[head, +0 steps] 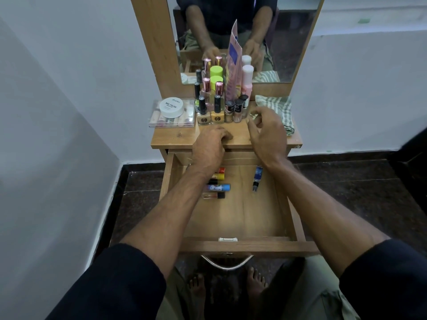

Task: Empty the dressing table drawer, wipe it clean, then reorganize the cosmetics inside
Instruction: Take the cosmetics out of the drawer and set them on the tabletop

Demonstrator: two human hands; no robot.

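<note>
The wooden drawer is pulled out below the dressing table top. Inside it lie several small tubes in a row at the left and a blue tube at the right. Nail polish bottles and taller cosmetics stand crowded at the back of the top. My left hand rests on the top's front edge, fingers curled, with nothing seen in it. My right hand hovers over the top beside the bottles, fingers loosely curled around a small pale thing I cannot make out.
A clear plastic box with a white nail polish jar on it sits at the top's left. A striped green cloth lies at the right. A mirror stands behind. Bare feet show under the drawer handle.
</note>
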